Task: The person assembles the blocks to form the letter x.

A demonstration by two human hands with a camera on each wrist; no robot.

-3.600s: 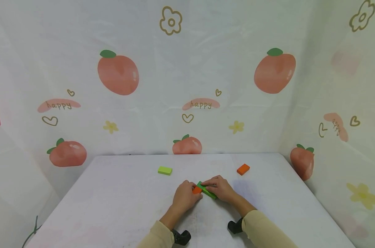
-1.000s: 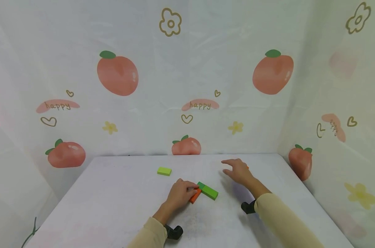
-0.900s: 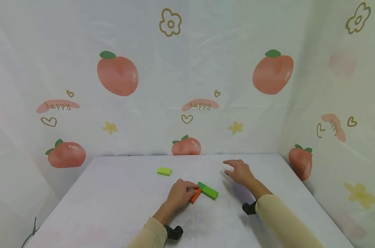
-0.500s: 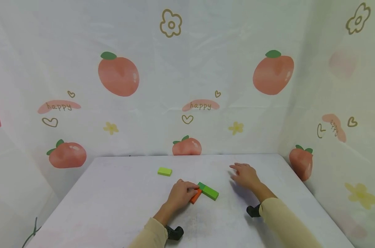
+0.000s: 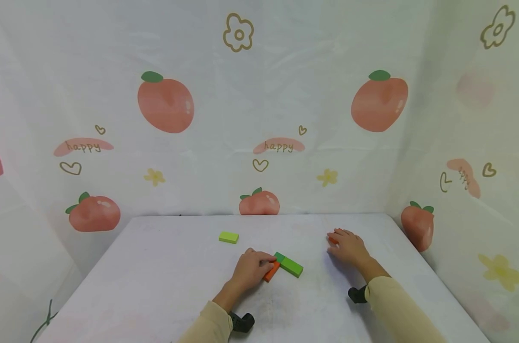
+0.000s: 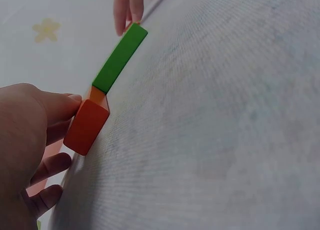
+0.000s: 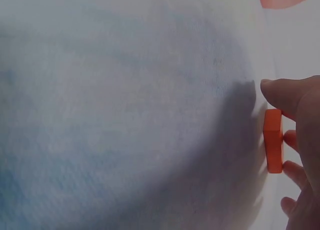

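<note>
My left hand (image 5: 249, 267) pinches an orange block (image 5: 271, 271), thumb and forefinger at its upper end. That end meets a darker green piece (image 5: 279, 257), in line with a longer green block (image 5: 291, 267). In the left wrist view the orange block (image 6: 86, 127) stands close to the green block (image 6: 120, 58). My right hand (image 5: 349, 247) is over a second orange block (image 5: 334, 239), partly hidden by the fingers. In the right wrist view, fingertips lie at the far side of this orange block (image 7: 273, 141), while the thumb is apart from it.
A lime-green block (image 5: 228, 237) lies near the back of the white table (image 5: 165, 276). Behind and at the right rises a white curtain (image 5: 276, 85) printed with peaches. Black wrist mounts (image 5: 242, 323) stick out below both sleeves.
My right hand left the green blocks, moved to the back right, and lowered over the second orange block. The first orange block now lies lower against the green ones; my left hand stays there.
</note>
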